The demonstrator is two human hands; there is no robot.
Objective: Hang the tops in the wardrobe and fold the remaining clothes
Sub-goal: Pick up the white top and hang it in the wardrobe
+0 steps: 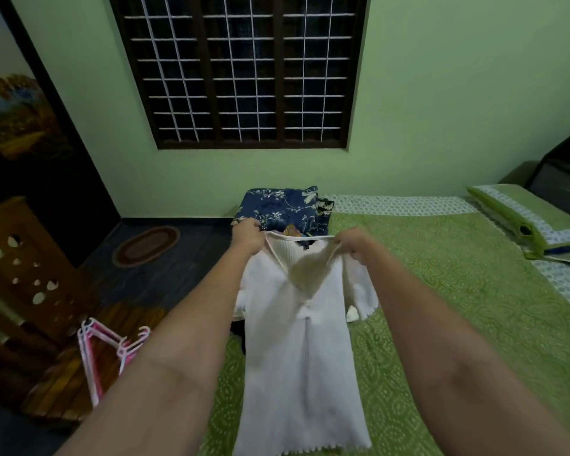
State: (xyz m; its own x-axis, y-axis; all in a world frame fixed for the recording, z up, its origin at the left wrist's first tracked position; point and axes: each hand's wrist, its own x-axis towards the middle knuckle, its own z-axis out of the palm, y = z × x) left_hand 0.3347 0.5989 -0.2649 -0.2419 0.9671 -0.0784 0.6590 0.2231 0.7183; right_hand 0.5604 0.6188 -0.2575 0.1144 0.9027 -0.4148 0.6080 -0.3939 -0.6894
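Note:
I hold a white ribbed top up in the air over the bed, its body hanging down toward me. My left hand grips its left shoulder and my right hand grips the right shoulder, so the neckline is stretched between them. Behind the top lies a pile of clothes with a dark blue floral piece on top, at the bed's far left corner. A bunch of pink and white hangers lies on a wooden chair to my left.
The bed has a green patterned cover, with a pillow at the far right. A wooden chair stands at the left, an oval mat on the dark floor, and a barred window in the green wall.

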